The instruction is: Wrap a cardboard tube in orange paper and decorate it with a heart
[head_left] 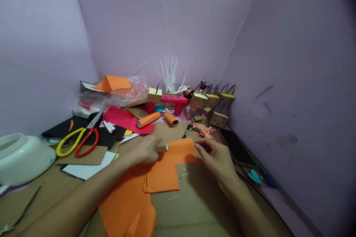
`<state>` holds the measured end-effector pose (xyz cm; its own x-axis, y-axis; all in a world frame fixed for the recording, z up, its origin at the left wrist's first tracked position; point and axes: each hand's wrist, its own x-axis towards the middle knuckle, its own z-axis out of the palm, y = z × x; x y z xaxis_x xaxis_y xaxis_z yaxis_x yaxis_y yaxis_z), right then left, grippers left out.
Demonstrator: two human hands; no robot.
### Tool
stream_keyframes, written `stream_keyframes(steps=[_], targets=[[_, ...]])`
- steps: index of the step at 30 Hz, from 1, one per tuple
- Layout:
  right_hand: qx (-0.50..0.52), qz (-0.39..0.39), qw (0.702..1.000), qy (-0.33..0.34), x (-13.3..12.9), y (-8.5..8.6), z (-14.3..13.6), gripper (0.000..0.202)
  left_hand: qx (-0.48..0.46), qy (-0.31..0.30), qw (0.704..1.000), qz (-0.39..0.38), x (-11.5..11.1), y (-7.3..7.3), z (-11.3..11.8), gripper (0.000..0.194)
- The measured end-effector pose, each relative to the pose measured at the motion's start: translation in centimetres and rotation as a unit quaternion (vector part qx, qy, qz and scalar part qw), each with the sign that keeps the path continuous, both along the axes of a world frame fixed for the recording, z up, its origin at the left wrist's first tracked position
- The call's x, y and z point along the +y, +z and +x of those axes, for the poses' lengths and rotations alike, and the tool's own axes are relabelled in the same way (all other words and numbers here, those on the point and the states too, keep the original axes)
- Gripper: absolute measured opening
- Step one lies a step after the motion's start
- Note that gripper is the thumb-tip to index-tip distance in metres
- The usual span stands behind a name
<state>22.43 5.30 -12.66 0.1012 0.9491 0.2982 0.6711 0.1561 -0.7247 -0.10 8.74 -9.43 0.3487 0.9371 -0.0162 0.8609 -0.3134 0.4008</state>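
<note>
1. Your left hand (pixel 147 148) is curled nearly closed over a short brown cardboard tube (pixel 161 147) and appears to have hold of it; only the tube's pale-rimmed end shows past your fingers, and the underside of the grip is hidden.

2. Your right hand (pixel 215 153) is half open, its thumb and forefinger close together at the far right edge of a flat orange paper strip (pixel 182 152). You are at that edge, but I cannot tell whether you pinch it or only touch it.

3. The strip lies in front of you between both hands, with the tube's visible end over its left part. Just nearer to you is a squarish orange paper piece (pixel 162 177), and left of that a large orange paper sheet (pixel 128 196), all on the brown cardboard work surface (pixel 194 207).

4. Beyond your hands lie two orange-covered tubes (pixel 150 119), one on the left resting partly on a red paper sheet (pixel 122 118). The scissors with yellow and red handles (pixel 90 133) lie open to your left, out of both hands.

5. Judging by this layout, the step in hand is lining up the tube against the strip. The next move seems to call for a steady left hold, the strip's right edge kept flat, and the tube square to the paper so that it does not skew.
</note>
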Motion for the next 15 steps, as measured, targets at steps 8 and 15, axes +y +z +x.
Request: stream_keyframes(steps=[8, 15], targets=[[0.124, -0.133, 0.962, 0.202, -4.3, 1.7, -5.1, 0.014, -0.251, 0.259, 0.859, 0.364, 2.6, 4.4, -4.3, 0.019], [-0.073, -0.134, 0.96, 0.237, -4.6, 1.3, -9.6, 0.02, -0.345, 0.277, 0.724, 0.529, 3.9, 7.0, -9.1, 0.017]])
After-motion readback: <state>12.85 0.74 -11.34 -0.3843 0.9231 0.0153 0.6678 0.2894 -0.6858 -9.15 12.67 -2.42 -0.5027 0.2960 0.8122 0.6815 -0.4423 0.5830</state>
